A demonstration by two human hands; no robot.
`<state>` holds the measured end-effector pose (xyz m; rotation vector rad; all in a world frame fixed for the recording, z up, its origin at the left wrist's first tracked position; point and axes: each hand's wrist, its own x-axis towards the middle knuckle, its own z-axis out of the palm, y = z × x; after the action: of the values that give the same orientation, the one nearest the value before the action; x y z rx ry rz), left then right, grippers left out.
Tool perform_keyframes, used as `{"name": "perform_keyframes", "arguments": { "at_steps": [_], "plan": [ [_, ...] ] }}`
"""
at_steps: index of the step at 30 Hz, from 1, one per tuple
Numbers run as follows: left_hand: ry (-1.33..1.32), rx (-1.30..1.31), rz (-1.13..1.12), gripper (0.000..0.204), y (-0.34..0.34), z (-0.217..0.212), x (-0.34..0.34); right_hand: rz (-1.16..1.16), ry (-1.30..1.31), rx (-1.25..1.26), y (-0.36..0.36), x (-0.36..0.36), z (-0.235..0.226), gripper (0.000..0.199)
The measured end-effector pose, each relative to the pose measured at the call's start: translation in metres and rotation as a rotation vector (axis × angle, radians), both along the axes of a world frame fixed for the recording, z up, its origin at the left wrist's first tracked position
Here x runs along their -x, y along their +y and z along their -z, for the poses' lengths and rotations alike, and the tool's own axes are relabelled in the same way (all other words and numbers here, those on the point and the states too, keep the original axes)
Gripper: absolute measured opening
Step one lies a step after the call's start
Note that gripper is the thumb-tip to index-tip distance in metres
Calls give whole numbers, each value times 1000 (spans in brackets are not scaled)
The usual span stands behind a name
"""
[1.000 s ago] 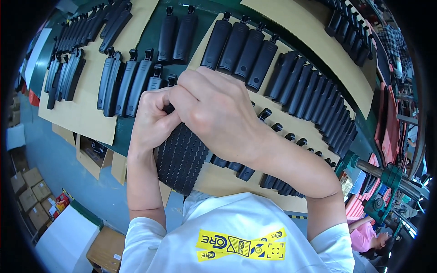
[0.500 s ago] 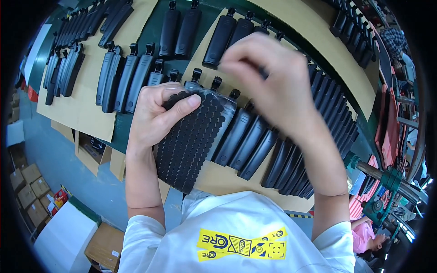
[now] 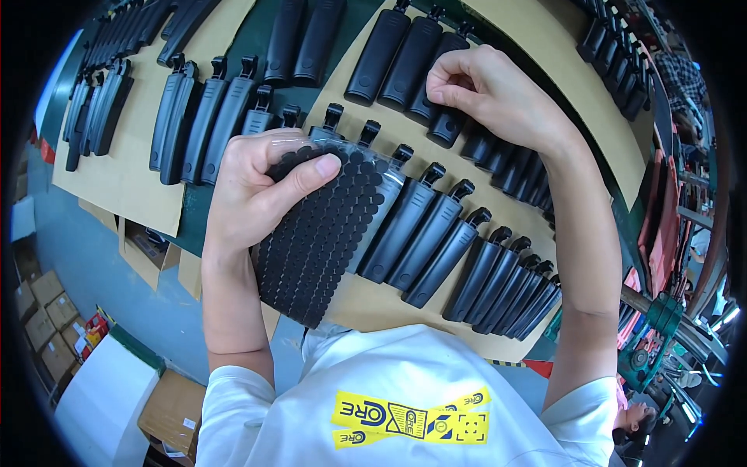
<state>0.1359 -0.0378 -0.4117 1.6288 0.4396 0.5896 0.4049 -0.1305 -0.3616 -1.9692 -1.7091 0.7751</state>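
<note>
My left hand grips the top edge of a sheet of round black pads on clear film, its thumb pressed on the front. The sheet hangs tilted in front of my chest, over the near row of handles. To the right and farther off, my right hand is closed in a pinch. Its fingertips are at the lower end of a black handle with a clip-like top; whatever they hold is too small to make out. Another black handle lies just below these fingers.
Several black handles lie in rows on cardboard sheets over a green table. More handles are at the left. Beyond the table's right edge stands a green metal clamp, with a person near it.
My right hand has moved up and away from me, coming to the end of a handle in the far row. My left hand still holds the pad sheet, slightly lower and left.
</note>
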Motion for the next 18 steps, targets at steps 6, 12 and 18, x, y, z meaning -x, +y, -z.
{"name": "perform_keyframes", "arguments": {
  "at_steps": [6, 12, 18],
  "plan": [
    [3, -26, 12, 29, 1, 0, 1, -13, -47, 33, 2, 1, -3, 14],
    [4, -31, -4, 28, 0, -1, 0, -24, -91, 60, 5, 1, -2, 13],
    [-5, -16, -5, 26, -1, -2, 0, -23, -122, 50, 5, 3, -1, 12]
  ]
}}
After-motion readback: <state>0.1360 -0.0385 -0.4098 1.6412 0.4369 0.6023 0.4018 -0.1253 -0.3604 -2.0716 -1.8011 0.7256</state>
